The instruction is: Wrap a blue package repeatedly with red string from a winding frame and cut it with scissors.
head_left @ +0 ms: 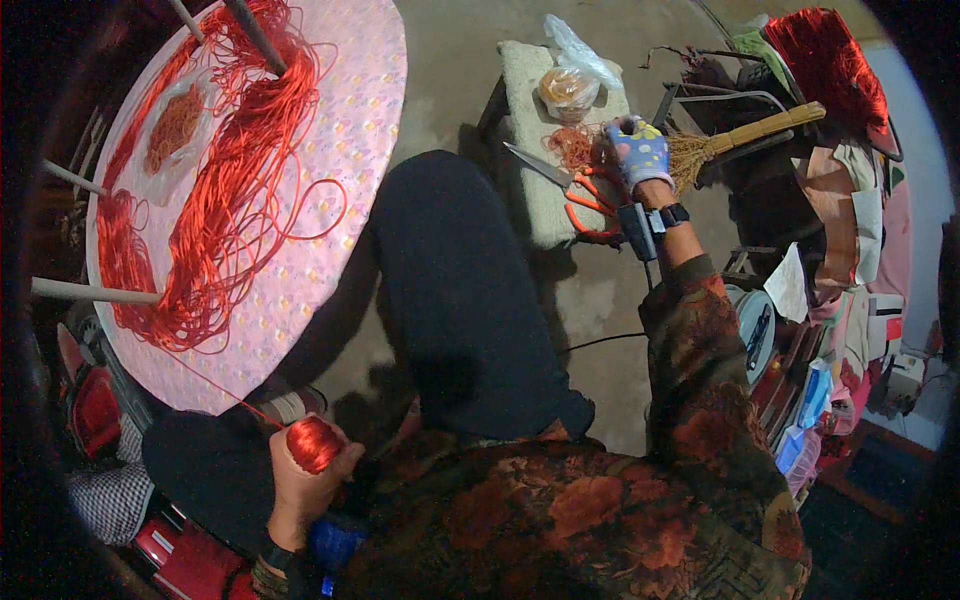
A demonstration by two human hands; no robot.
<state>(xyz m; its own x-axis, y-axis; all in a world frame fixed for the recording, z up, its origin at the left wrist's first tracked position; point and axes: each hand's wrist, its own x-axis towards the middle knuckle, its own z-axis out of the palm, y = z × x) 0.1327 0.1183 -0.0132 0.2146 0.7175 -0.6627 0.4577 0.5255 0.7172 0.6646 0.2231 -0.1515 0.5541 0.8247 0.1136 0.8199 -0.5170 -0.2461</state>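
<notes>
My left hand (pixel 294 490) is closed round a ball of shiny red cord (pixel 315 445) above my lap. One strand runs from the ball up to a big loose skein of red cord (pixel 225 200), looped round several upright rods on a round pink table (pixel 330 130). Stretched out to the right, my right hand (pixel 640 155) wears a patterned glove and has its fingers curled at the stool's edge; what they hold, if anything, is hidden. Beside it on the pale padded stool (pixel 535 100) lie thin orange-red loops (pixel 570 147) and scissors (pixel 583 190) with orange handles.
A knotted clear plastic bag (pixel 570 92) sits at the stool's far end. Another bag of orange-red loops (pixel 174 130) lies inside the skein. A straw broom (pixel 740 140) and a bundle of red cord (pixel 828 70) are at the right. A black cable (pixel 605 340) crosses the floor.
</notes>
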